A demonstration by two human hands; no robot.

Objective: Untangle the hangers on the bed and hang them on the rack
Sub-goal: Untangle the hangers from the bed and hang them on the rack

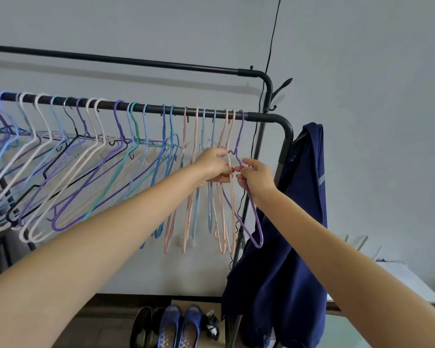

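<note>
At the right-hand end of the black clothes rack (264,117), against a pale grey wall (362,71), a person stands with both bare arms raised to the lower rail. A purple hanger (258,228) hangs last in the row, its hook over the rail just beside the bend where the rail turns down into the upright. The right hand (258,177) pinches this hanger's sloping shoulder wire between curled fingers and thumb. The left hand (215,167) has its fingers curled around the wires of the pink hangers (232,197) immediately to the left, close enough that the fingertips of the two hands nearly meet. Leftward along the same rail hangs a crowded row of other hangers (91,159), in white, pale blue, teal, black and further purple, their lower bars overlapping one another. A second, higher rail (126,62) of the rack runs behind, bare of hangers. A dark blue garment (294,247) is draped from the rack's right upright, falling toward the floor. A thin black cable (274,33) descends the wall behind the rack. Below, on the floor, rest a pair of blue perforated slippers (180,327) and, beside them, a pair of black shoes (143,327).
</note>
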